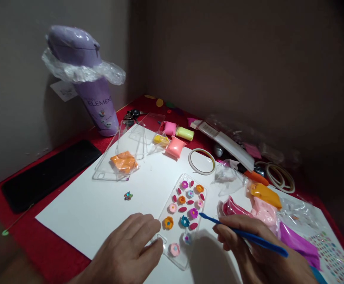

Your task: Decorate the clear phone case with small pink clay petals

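A clear phone case [179, 258] lies on white paper, dotted with small clay flowers [168, 223] in orange, pink, purple, blue and white. Dark pink oval clay pieces [193, 226] sit between them. My left hand [130, 246] is closed, fingers curled, with its thumb and index finger at the case's left edge beside the camera cutout. Between the thumb and fingers of my right hand [251, 240] is a blue plastic modelling tool [249, 235]. Its narrow tip points at a purple flower near the case's right edge.
Stacked clear cases [100, 173] with an orange clay packet [125, 161] lie at the back left. A tape roll [202, 161], clay packets [266, 196] and a gem sheet [331, 252] are on the right. A black phone [50, 173] and purple tumbler [99, 104] stand left.
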Demonstrator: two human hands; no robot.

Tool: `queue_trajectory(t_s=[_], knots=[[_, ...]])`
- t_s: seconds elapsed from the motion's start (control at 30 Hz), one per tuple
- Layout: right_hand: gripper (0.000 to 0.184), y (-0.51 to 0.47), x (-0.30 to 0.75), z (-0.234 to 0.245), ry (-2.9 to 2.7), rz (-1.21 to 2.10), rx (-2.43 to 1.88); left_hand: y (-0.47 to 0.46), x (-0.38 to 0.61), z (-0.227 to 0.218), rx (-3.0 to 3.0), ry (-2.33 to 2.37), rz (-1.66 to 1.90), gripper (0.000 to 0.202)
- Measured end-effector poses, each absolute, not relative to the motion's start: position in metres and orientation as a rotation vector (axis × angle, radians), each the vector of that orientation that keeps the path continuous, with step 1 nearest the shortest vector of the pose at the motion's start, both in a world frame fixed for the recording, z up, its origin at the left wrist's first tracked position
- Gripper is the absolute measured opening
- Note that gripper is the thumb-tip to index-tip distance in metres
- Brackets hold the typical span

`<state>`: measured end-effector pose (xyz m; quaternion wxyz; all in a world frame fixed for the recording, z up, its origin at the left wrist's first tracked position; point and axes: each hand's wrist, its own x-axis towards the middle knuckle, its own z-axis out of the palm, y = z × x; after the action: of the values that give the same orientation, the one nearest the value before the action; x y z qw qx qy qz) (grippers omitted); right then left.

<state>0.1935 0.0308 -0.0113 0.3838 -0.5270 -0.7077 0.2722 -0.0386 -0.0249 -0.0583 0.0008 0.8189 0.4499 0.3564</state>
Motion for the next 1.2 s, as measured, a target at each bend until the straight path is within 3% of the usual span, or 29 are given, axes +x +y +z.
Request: queue_trajectory(t_s=[0.2,0.43,0.63,0.77,0.93,1.1,1.2], knots=[[0.005,0.029,0.192,-0.030,-1.917,0.488,-1.228,-0.026,-0.038,-0.052,2.573,1.444,1.012,0.021],[0.009,0.032,0.195,-0.037,-2.026,0.515,-1.188,-0.025,-0.037,-0.051,2.571,1.448,1.008,0.023],[0.010,0.035,0.196,-0.046,-2.092,0.562,-0.980,-0.022,-0.037,-0.060,2.620,1.385,1.229,0.023],[0.006,0.037,0.194,-0.048,-2.095,0.511,-0.967,-0.021,-0.036,-0.061,2.609,1.428,1.139,0.021],[0.007,0.039,0.189,-0.045,-2.132,0.493,-0.910,-0.021,-0.036,-0.058,2.633,1.416,1.273,0.026],[0.009,0.041,0.187,-0.043,-2.166,0.441,-0.907,-0.023,-0.036,-0.054,2.589,1.471,1.099,0.023],[0.010,0.042,0.187,-0.042,-2.187,0.454,-0.932,-0.022,-0.036,-0.058,2.616,1.428,1.207,0.024]])
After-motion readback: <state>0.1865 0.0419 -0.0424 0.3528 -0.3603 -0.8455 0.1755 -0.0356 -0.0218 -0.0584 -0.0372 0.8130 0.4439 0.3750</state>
